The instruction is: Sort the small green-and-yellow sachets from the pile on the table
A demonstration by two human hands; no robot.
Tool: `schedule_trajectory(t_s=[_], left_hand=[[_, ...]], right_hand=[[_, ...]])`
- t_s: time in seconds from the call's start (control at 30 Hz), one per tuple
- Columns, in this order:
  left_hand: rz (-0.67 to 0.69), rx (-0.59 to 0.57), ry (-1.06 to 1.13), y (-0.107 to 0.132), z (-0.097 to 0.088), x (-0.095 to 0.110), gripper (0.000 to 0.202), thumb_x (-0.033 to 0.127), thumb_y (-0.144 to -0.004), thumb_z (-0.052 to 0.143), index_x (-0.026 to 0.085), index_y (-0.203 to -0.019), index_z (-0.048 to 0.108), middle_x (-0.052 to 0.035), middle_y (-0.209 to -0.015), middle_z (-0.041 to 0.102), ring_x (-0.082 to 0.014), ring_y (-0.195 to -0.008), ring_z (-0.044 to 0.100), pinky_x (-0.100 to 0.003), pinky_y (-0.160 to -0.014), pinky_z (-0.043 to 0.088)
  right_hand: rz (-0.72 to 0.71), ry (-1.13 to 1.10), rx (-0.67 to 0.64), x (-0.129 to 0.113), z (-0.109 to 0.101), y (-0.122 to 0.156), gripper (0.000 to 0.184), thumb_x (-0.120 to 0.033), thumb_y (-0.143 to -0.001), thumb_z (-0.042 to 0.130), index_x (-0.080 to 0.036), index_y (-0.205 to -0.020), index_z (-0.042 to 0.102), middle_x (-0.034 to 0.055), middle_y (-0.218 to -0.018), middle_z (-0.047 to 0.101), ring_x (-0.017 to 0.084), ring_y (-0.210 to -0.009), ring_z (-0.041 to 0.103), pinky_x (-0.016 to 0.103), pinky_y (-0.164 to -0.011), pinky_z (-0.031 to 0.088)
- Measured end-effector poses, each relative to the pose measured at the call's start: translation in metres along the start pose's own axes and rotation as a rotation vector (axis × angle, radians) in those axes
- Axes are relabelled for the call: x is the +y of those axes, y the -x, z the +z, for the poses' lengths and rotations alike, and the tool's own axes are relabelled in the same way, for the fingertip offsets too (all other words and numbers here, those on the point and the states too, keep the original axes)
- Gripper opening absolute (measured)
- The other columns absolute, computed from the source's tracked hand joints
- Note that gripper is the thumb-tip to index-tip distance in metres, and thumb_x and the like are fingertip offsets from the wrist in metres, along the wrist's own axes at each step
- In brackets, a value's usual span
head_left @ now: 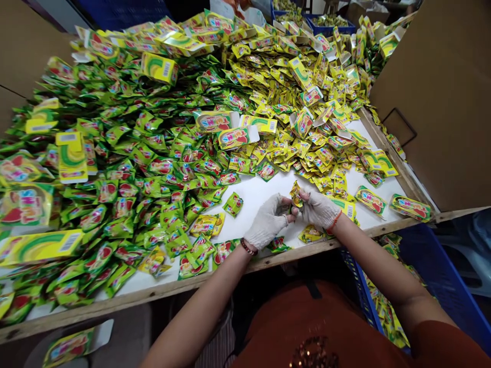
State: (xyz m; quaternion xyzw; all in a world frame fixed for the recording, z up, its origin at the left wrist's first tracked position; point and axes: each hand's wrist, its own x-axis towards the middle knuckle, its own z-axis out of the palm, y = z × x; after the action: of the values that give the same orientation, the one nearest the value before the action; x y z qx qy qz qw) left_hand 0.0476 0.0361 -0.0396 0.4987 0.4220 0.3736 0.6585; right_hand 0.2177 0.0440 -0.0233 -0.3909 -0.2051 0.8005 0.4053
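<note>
Both my hands wear white knit gloves with the fingertips bare. They meet over the near edge of a white table (264, 191). My right hand (319, 208) pinches a small yellow sachet (295, 194), held upright between thumb and fingers. My left hand (267, 221) is curled with its fingers closed on a small stack of sachets, touching the same sachet. A loose green sachet (233, 204) lies just left of my hands.
Green sachets (126, 168) are heaped across the left of the table, yellow ones (291, 87) across the far right. Small printed cartons (236, 137) lie among them. A brown cardboard sheet (441, 97) stands at right. A blue crate (387, 306) with sachets sits below the table edge.
</note>
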Motion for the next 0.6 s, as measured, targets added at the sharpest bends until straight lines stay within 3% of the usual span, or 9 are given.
schedule_trajectory(t_s=[0.13, 0.33, 0.47, 0.6], left_hand=[[-0.035, 0.132, 0.026, -0.004, -0.008, -0.004, 0.04, 0.031, -0.069, 0.076, 0.013, -0.103, 0.066, -0.0051, -0.092, 0.071, -0.0155, -0.08, 0.065, -0.029, -0.076, 0.052], [-0.08, 0.075, 0.176, -0.002, -0.021, -0.002, 0.042, 0.037, -0.071, 0.076, 0.013, -0.105, 0.07, -0.0073, -0.098, 0.072, -0.0193, -0.086, 0.066, -0.032, -0.079, 0.054], [-0.068, 0.045, 0.133, 0.001, -0.02, 0.003, 0.043, 0.044, -0.074, 0.076, 0.014, -0.106, 0.071, -0.0075, -0.1, 0.072, -0.0191, -0.089, 0.066, -0.031, -0.08, 0.053], [-0.095, -0.006, 0.074, 0.003, -0.02, 0.007, 0.051, 0.038, -0.066, 0.083, 0.015, -0.11, 0.069, -0.0054, -0.098, 0.073, -0.018, -0.084, 0.067, -0.032, -0.08, 0.053]], right_hand=[[-0.105, 0.156, -0.04, -0.001, 0.0, 0.003, 0.035, -0.045, -0.075, 0.077, -0.02, -0.087, 0.057, -0.0023, -0.073, 0.063, 0.01, -0.057, 0.059, 0.02, -0.049, 0.052], [-0.26, 0.926, 0.059, 0.003, 0.0, 0.009, 0.027, -0.042, -0.078, 0.07, -0.017, -0.08, 0.061, -0.0027, -0.067, 0.058, 0.008, -0.052, 0.053, 0.017, -0.041, 0.045], [-0.252, 1.03, 0.103, 0.003, -0.001, 0.009, 0.025, -0.042, -0.08, 0.064, -0.017, -0.079, 0.059, -0.0029, -0.066, 0.056, 0.009, -0.053, 0.052, 0.017, -0.041, 0.044], [-0.231, 1.05, 0.078, -0.002, 0.001, 0.011, 0.027, -0.043, -0.078, 0.065, -0.017, -0.081, 0.06, -0.0023, -0.067, 0.058, 0.01, -0.057, 0.054, 0.017, -0.043, 0.044]])
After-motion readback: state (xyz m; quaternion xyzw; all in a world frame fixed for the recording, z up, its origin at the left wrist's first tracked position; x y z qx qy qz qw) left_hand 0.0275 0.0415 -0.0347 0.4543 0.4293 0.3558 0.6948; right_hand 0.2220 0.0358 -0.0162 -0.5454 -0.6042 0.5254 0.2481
